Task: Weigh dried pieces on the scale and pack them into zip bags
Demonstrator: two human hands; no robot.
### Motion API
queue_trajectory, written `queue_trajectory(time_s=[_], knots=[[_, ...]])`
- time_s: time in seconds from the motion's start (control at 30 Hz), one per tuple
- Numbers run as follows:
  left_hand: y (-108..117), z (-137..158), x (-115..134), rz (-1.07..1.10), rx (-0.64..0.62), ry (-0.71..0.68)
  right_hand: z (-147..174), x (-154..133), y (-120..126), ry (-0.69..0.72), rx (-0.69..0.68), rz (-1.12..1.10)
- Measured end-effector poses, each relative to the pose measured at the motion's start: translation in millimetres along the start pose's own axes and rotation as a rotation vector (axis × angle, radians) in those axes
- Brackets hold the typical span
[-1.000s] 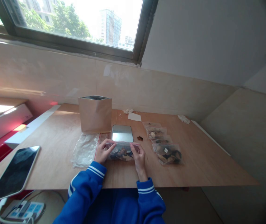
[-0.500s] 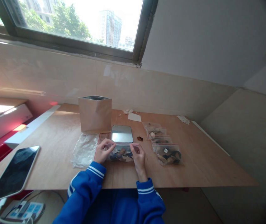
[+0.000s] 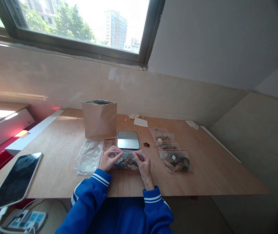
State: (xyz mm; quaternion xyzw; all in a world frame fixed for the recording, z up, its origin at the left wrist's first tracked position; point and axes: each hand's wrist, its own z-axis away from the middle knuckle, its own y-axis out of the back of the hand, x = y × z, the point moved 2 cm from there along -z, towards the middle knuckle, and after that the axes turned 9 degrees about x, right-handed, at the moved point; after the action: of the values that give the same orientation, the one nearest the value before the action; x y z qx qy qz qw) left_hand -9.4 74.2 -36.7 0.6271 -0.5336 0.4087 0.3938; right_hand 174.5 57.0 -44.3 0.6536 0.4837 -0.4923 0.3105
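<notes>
A clear zip bag point(image 3: 128, 162) filled with dark and brown dried pieces lies at the front of the table, with its top edge raised. My left hand point(image 3: 109, 158) pinches that edge near its left end. Toward the right end, my right hand point(image 3: 142, 162) pinches the same edge between thumb and fingers. Just behind the bag is a flat scale point(image 3: 128, 139) with a shiny metal top. Clear plastic bags point(image 3: 89, 157), seemingly without contents, lie left of my left hand. Several filled zip bags point(image 3: 176, 161) lie to the right.
An upright brown paper pouch point(image 3: 100, 121) with an open top stands behind the plastic bags. A small brown scrap point(image 3: 146, 144) lies right of the scale. White paper point(image 3: 141, 122) is at the back. A tablet point(image 3: 15, 180) with a cable overhangs the front left edge, above a power strip point(image 3: 26, 219).
My right hand has slid a little to the left along the bag's top edge. My left thumb has moved slightly to the right, so the two hands are closer together.
</notes>
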Motion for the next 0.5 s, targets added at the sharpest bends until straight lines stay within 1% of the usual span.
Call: queue_trajectory(time_s=[0.23,0.37,0.5], knots=[[0.5,1.1,-3.4,0.004,0.006,0.008,-0.3,0.9,0.1,-0.033,0.022,-0.01],[-0.9,1.1,-0.6,0.007,-0.026,-0.011,0.2,5.3,-0.5,-0.077,-0.052,-0.042],[-4.9,1.4,4.6,0.04,-0.071,-0.047,1.7,7.3,-1.5,-0.045,-0.115,-0.019]])
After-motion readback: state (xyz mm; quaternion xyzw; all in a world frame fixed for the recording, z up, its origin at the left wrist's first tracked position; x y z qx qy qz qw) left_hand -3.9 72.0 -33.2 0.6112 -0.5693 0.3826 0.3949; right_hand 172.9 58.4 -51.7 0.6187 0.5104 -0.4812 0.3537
